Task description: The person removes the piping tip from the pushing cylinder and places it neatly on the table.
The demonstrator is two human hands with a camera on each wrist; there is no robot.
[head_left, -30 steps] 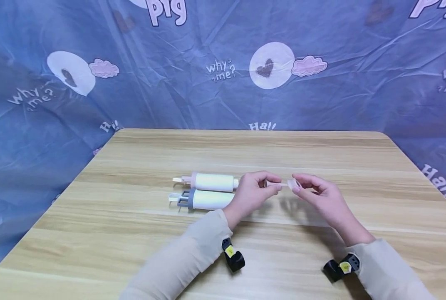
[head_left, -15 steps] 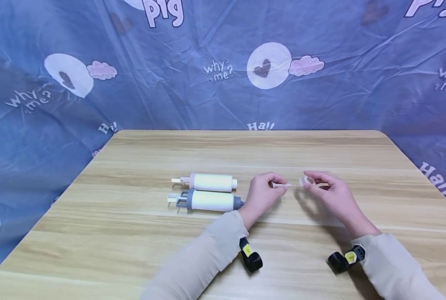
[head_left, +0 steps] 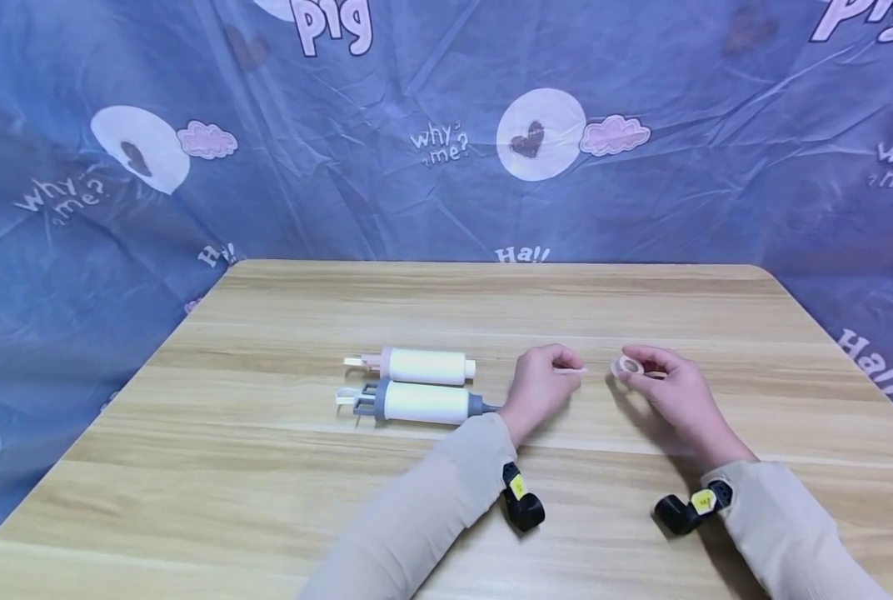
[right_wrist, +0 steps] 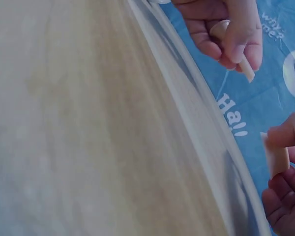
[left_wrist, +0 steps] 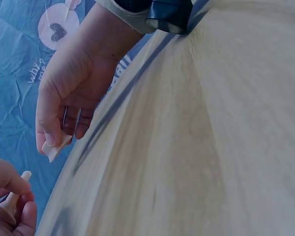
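My left hand (head_left: 538,390) pinches a small pale nozzle (right_wrist: 247,70) between thumb and fingers. Its narrow tip points toward my right hand; in the right wrist view a flared base shows within the curled fingers. A pale ring-shaped piece (head_left: 630,365) is pinched between the thumb and fingertips of my right hand (head_left: 675,392). Edge-on in the right wrist view, the ring-shaped piece (right_wrist: 276,156) looks like a short band. Both pieces are held above the wooden table (head_left: 266,500), with a small gap between them.
Left of my hands lie two syringe-like tools with white barrels. The farther tool (head_left: 424,365) has pink end parts; the nearer tool (head_left: 424,402) has grey-blue ends and a pointed tip partly behind my left wrist. A blue printed cloth (head_left: 341,183) hangs behind the table.
The nozzle and ring-shaped piece, close together a second ago, are now apart. Both hands have shifted right, and the ring's opening has turned more toward the head view. The syringe-like tools have not moved.
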